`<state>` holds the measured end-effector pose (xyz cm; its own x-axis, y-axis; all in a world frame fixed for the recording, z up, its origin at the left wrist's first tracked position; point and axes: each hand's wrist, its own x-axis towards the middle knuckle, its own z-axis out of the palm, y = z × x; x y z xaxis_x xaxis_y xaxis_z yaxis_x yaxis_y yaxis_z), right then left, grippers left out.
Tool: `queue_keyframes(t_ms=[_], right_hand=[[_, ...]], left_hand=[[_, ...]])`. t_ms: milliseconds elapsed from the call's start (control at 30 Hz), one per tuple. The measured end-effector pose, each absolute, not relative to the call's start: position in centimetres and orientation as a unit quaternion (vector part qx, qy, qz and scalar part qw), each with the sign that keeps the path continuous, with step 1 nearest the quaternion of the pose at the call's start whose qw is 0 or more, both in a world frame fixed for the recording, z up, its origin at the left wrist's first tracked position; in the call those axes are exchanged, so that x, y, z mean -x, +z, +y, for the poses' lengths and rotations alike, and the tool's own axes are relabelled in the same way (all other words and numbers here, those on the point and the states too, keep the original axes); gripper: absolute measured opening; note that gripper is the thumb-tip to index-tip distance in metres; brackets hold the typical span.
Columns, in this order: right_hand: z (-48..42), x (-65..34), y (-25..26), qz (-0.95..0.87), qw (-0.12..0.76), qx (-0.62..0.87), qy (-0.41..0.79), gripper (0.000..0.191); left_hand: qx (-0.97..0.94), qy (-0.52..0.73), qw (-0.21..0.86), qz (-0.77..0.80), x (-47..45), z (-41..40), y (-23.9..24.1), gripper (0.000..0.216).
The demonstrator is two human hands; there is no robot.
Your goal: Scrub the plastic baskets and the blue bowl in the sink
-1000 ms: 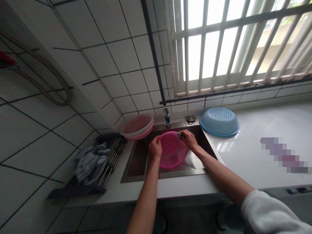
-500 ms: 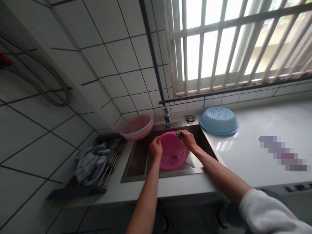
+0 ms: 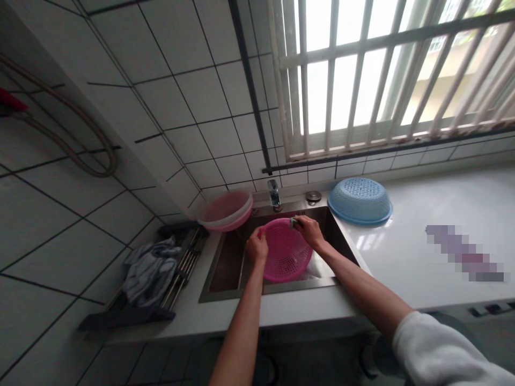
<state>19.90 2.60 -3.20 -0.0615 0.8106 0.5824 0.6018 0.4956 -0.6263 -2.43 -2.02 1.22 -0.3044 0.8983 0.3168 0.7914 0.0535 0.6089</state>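
A bright pink plastic colander (image 3: 285, 254) with a perforated base is tilted in the steel sink (image 3: 231, 268). My left hand (image 3: 257, 245) is closed on its left rim, thumb on the inner side. At the colander's far right rim, my right hand (image 3: 309, 230) pinches a small greenish scrubbing pad (image 3: 294, 222) against the edge. Most of the pad is hidden by the fingers.
Behind the sink stands a chrome faucet (image 3: 274, 194), with a drain strainer (image 3: 313, 197) beside it. Pink basins (image 3: 226, 210) sit at the back left corner. An upturned blue colander (image 3: 360, 201) lies right of the sink; a grey cloth (image 3: 151, 273) covers a rack at left.
Both hands keep nearly the same positions on the pink colander's rim. The view has shifted very slightly.
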Motion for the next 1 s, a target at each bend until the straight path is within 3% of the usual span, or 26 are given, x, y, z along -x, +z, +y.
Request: queue_keyframes(t_ms=[267, 567, 833, 1000], right_hand=[[1.8, -16.5, -3.9, -0.796, 0.447, 0.398, 0.091, 0.038], [3.2, -20.8, -3.7, -0.693, 0.488, 0.521, 0.101, 0.029], [1.9, -16.6, -3.4, -0.803, 0.447, 0.387, 0.072, 0.036], [2.6, -19.1, -2.5, -0.729, 0.496, 0.464, 0.090, 0.029]], left_hand=[[-0.711, 0.311, 0.084, 0.625, 0.4, -2.2, 0.9, 0.027], [-0.581, 0.403, 0.060, 0.705, 2.8, -1.8, 0.7, 0.028], [-0.702, 0.349, 0.104, 0.613, 0.9, -2.1, 0.8, 0.025], [-0.598, 0.416, 0.088, 0.680, 2.0, -1.9, 0.7, 0.025]])
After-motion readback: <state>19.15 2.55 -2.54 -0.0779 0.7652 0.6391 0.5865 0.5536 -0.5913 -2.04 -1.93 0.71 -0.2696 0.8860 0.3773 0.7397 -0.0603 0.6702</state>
